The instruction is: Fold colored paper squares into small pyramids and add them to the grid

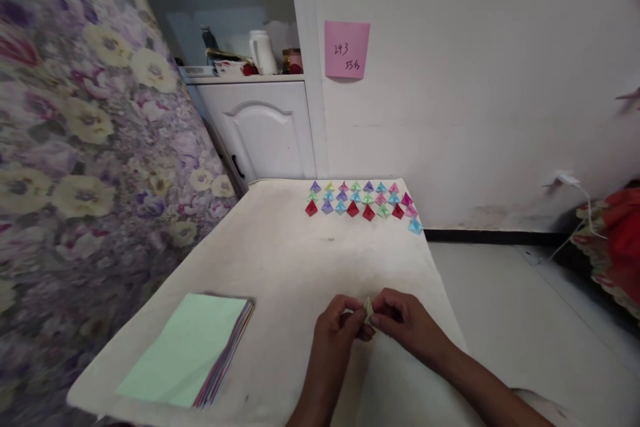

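A small piece of folded pale yellow-green paper (369, 309) is held between my two hands above the near part of the table. My left hand (340, 323) pinches it from the left with thumb and fingers. From the right, my right hand (400, 319) grips its other side, fingertips closed. The fingers cover much of the paper, so its full shape is hidden. Toward the far edge lie several small folded paper pieces (353, 209) in rows, coloured red, blue, purple, green, pink and yellow.
A stack of coloured paper (185, 350), light green on top, lies at the table's (280, 267) near left. A floral curtain (100, 147) hangs along the left. Behind are a white cabinet (265, 127) and a wall with a pink note (347, 50). Red fabric (620, 240) is at right.
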`<state>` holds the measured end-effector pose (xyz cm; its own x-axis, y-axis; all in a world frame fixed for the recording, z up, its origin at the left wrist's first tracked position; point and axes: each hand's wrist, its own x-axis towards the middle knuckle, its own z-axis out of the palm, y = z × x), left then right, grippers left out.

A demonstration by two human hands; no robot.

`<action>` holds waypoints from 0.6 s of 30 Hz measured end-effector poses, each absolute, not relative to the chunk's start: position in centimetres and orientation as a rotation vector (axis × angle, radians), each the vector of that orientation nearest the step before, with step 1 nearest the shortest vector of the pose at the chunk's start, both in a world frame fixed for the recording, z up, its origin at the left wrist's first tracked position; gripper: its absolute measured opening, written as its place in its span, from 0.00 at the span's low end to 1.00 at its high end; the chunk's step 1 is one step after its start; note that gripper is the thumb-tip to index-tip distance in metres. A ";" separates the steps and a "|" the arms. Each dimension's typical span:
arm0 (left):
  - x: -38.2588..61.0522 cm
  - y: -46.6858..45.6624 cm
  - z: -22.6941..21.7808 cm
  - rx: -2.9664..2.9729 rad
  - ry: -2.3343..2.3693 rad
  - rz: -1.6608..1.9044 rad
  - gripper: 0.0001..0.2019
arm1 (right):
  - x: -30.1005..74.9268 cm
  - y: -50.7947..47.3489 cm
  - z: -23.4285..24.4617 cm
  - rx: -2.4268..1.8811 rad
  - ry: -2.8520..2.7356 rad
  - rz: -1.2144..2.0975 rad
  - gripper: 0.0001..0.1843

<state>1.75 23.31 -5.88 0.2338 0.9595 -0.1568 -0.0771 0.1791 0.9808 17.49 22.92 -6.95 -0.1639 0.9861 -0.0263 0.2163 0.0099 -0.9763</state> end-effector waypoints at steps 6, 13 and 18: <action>1.4 23.6 -5.6 1.101 0.997 0.944 0.06 | 17.5 23.1 -7.2 -1.149 -1.298 1.519 0.11; 1.5 23.7 -5.9 1.054 1.029 0.917 0.08 | 17.3 22.7 -6.7 -1.090 -1.180 1.647 0.13; 1.7 23.6 -6.3 0.955 1.004 0.917 0.08 | 17.2 22.9 -6.6 -1.131 -1.224 1.570 0.12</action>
